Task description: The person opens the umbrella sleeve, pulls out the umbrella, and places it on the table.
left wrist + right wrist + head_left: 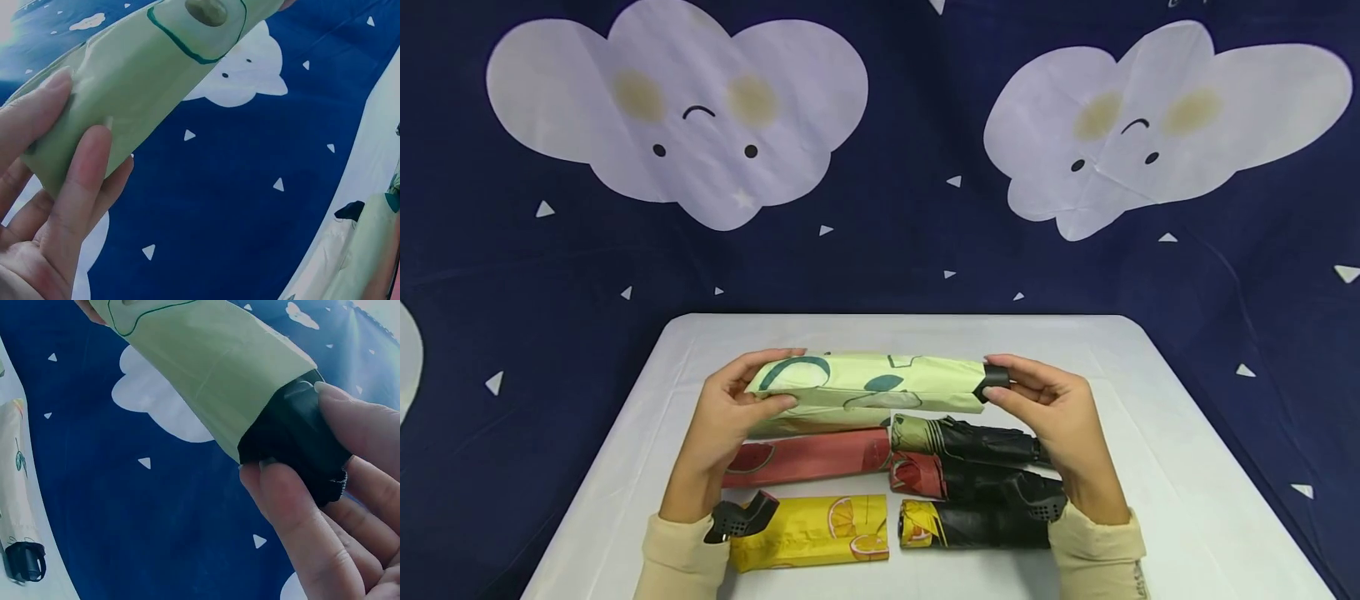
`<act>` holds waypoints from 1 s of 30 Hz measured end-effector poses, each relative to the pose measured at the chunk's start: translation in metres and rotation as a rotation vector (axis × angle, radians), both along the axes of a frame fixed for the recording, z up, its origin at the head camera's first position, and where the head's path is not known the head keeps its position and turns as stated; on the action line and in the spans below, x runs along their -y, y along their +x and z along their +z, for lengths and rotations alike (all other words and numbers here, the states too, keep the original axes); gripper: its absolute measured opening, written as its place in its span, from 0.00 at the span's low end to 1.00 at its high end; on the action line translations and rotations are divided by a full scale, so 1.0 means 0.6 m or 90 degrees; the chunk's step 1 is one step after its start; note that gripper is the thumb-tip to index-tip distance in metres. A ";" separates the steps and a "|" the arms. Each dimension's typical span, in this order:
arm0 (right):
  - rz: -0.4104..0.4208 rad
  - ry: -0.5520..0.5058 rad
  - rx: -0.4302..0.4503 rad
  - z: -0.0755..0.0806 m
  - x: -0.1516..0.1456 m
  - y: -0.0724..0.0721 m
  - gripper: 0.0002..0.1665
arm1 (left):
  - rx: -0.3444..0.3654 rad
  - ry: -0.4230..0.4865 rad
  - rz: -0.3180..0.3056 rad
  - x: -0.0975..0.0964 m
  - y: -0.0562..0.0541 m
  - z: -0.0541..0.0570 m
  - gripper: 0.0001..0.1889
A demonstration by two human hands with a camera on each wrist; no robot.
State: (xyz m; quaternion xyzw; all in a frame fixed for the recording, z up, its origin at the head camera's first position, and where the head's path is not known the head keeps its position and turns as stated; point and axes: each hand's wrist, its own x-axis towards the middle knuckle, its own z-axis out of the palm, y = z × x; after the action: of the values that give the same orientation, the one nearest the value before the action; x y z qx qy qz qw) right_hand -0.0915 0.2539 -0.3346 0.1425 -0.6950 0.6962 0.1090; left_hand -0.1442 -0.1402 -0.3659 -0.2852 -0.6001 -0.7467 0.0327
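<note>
A folded umbrella in a pale green sleeve (872, 379) with dark green outlines is held level above the table. My left hand (730, 400) grips the sleeve's left end between thumb and fingers. At the other end, my right hand (1056, 404) pinches the black end (300, 434) that sticks out of the sleeve. Below lie a red sleeve (820, 457) with watermelon print and a yellow sleeve (812, 533) with orange slices. To their right are folded black umbrellas with a green (988, 442), a red (917, 475) and a yellow end (921, 523).
Another pale green sleeved item (820, 422) lies behind the red one, partly hidden by the held umbrella. The white table (1180, 500) meets a dark blue cloth (910, 267) with clouds at its far edge. A cream-coloured item (15, 481) with a black end shows in the right wrist view.
</note>
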 end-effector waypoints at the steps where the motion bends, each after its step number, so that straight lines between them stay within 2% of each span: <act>1: 0.003 0.007 0.003 -0.001 0.000 -0.001 0.26 | 0.008 0.001 0.004 0.000 0.000 0.000 0.30; 6: 0.029 0.064 0.002 -0.004 -0.004 -0.004 0.26 | 0.027 -0.005 0.020 0.002 0.001 0.000 0.29; 9: 0.046 0.100 -0.007 -0.007 -0.007 -0.005 0.25 | 0.026 -0.004 0.012 0.002 0.001 0.001 0.29; 12: 0.049 0.108 -0.008 -0.010 -0.007 -0.006 0.25 | 0.027 -0.002 0.006 0.001 0.001 0.002 0.29; 24: 0.020 0.011 0.016 -0.023 -0.004 -0.018 0.24 | 0.037 -0.002 0.016 0.002 -0.003 -0.004 0.29; 30: 0.017 -0.037 0.008 -0.033 -0.020 -0.028 0.23 | 0.055 -0.006 0.026 0.016 -0.011 -0.016 0.27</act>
State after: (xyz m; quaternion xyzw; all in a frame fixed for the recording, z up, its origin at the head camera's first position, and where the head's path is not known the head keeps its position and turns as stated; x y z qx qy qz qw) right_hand -0.1086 0.2657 -0.3545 0.1440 -0.6733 0.7184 0.0994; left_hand -0.1507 -0.1499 -0.3755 -0.2408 -0.6102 -0.7545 0.0210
